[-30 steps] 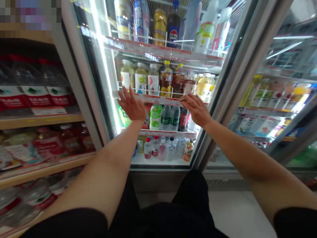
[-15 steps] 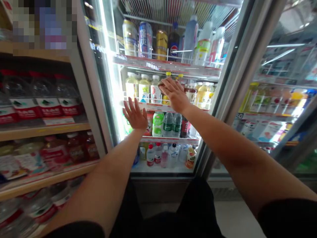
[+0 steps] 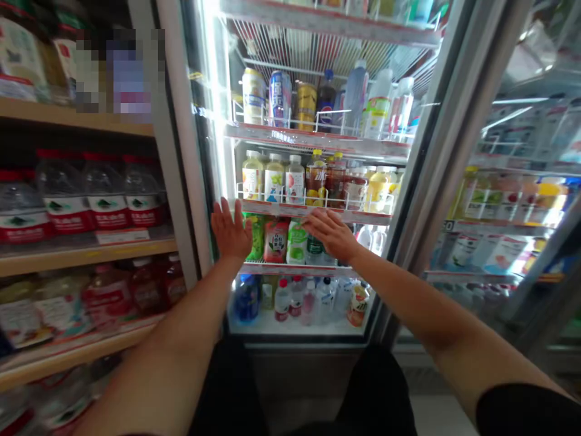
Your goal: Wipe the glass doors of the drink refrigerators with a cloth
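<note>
My left hand (image 3: pixel 230 230) is open, its fingers spread upward over the left part of the glass door (image 3: pixel 313 334) of a lit drinks fridge. My right hand (image 3: pixel 334 235) lies nearly flat against the glass, with its fingers pointing left. Under its fingertips is the edge of what looks like a small brownish cloth, mostly hidden by the hand. Behind the right hand, inside the fridge, stand a green-labelled bottle (image 3: pixel 296 242) and clear bottles, partly covered. Near my left hand are a green drink (image 3: pixel 255 236) and a red pack (image 3: pixel 275 241).
Wooden shelves (image 3: pixel 86 260) on the left carry red-capped water bottles (image 3: pixel 59 188) and juices. A metal door frame (image 3: pixel 447 139) separates this door from another glass-fronted fridge on the right. Fridge shelves hold cans (image 3: pixel 279 100) and juice bottles (image 3: pixel 295 181). My knees are close below the door.
My right hand has moved down the glass from the juice shelf to the shelf below. My left hand has shifted slightly left and lower. The camera view has tilted up a little.
</note>
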